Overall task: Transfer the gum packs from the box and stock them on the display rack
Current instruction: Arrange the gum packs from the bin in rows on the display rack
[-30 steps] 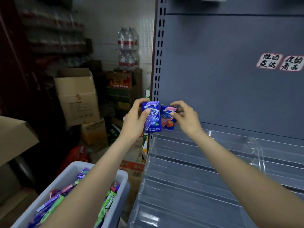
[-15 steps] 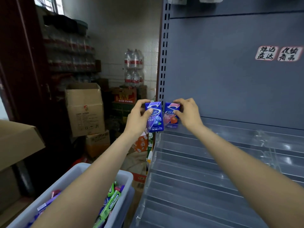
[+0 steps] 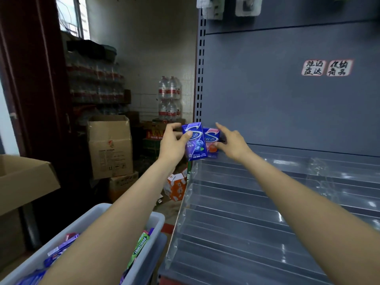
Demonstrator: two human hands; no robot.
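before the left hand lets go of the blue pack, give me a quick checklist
1. Left hand grips blue pack: ok.
2. Blue pack upright, label facing out: ok.
3. Pink pack seated on top tier of display rack: cannot tell, base hidden.
4. Right hand steadies pink pack: ok, fingers on it.
5. Blue pack over the rack's tier: not ok, it hangs at the left edge.
6. Bin holds more gum: ok.

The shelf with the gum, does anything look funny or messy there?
Nothing is spilled or broken. The blue gum pack in the left hand leans a little, while the pink gum pack by the right hand stands on the clear rack.
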